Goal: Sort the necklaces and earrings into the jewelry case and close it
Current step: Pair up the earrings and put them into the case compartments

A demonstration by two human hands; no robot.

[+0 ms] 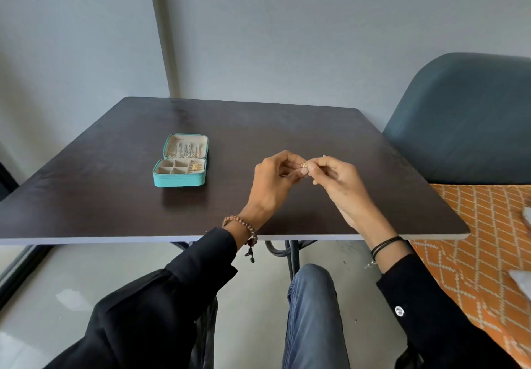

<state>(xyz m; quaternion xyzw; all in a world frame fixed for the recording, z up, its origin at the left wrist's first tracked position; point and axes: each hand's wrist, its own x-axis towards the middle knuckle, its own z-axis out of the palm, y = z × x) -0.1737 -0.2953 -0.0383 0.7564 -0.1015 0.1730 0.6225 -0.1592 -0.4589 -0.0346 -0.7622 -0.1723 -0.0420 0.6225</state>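
Observation:
A turquoise jewelry case [178,181] lies open on the dark table [115,196], left of my hands. Its raised lid [186,146] has thin necklaces hanging inside. The lower half is split into several beige compartments, and gold pieces [196,166] sit in the right one. My left hand [273,184] and my right hand [336,184] meet above the table's middle. Between their fingertips they pinch one small gold earring [304,165]. The earring's back is hidden by my fingers.
A dark blue chair [465,115] stands at the table's right side. An orange patterned cloth [482,239] covers a surface at the right, below the chair. The table's near edge [143,239] runs just under my wrists. Grey walls stand behind.

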